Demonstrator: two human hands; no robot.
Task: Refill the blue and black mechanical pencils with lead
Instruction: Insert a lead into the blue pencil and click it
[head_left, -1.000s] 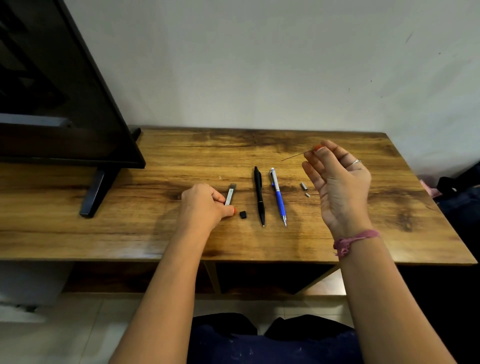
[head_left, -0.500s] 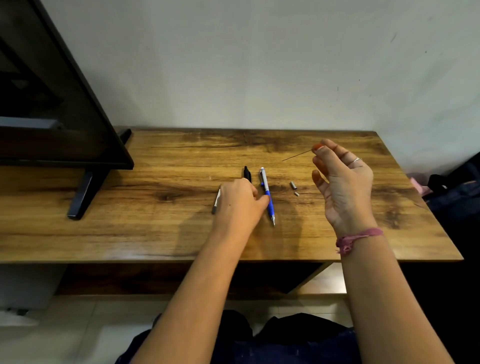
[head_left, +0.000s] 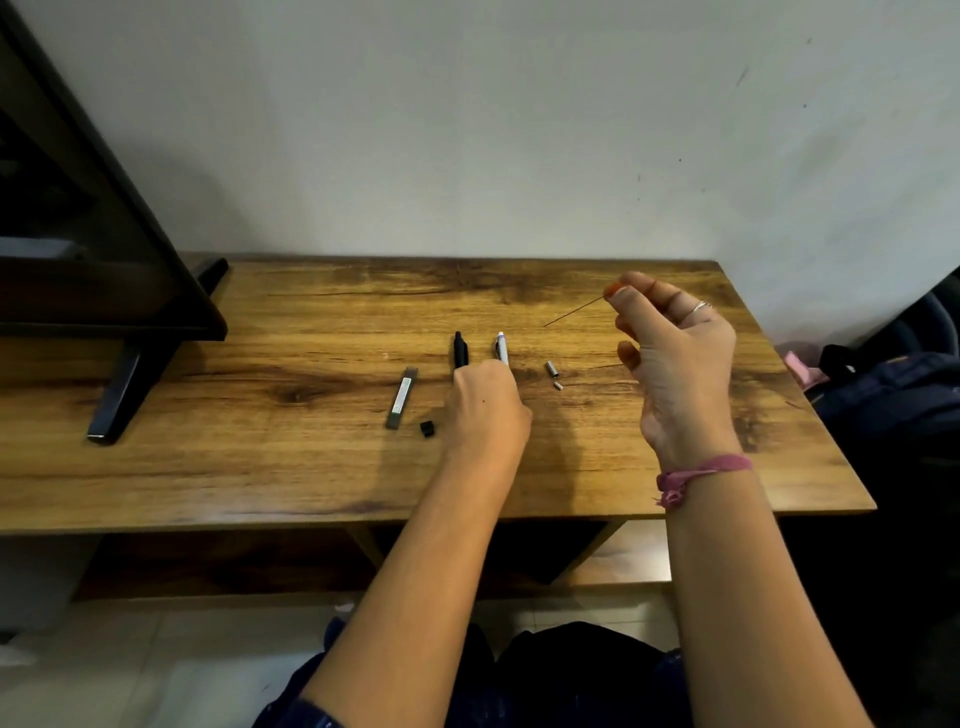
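Note:
My left hand (head_left: 485, 410) lies over the lower parts of both pencils with its fingers curled down around the blue mechanical pencil (head_left: 502, 347). Only that pencil's white top end shows. The black mechanical pencil (head_left: 460, 351) lies just to its left, its top end poking out past my knuckles. My right hand (head_left: 675, 364) is raised above the table's right part and pinches a thin lead (head_left: 571, 314) between thumb and forefinger. The lead points left and down. A grey lead case (head_left: 401, 397) and its small black cap (head_left: 427, 428) lie left of my left hand.
A small metal pencil cap (head_left: 552, 369) and a tiny eraser piece (head_left: 558, 385) lie between my hands on the wooden table (head_left: 260, 467). A black screen on a stand (head_left: 119, 395) fills the far left. A dark bag (head_left: 893, 405) sits beyond the right edge.
My left hand left the lead case and moved right onto the two pencils, closing over the blue one. My right hand stayed raised with the lead.

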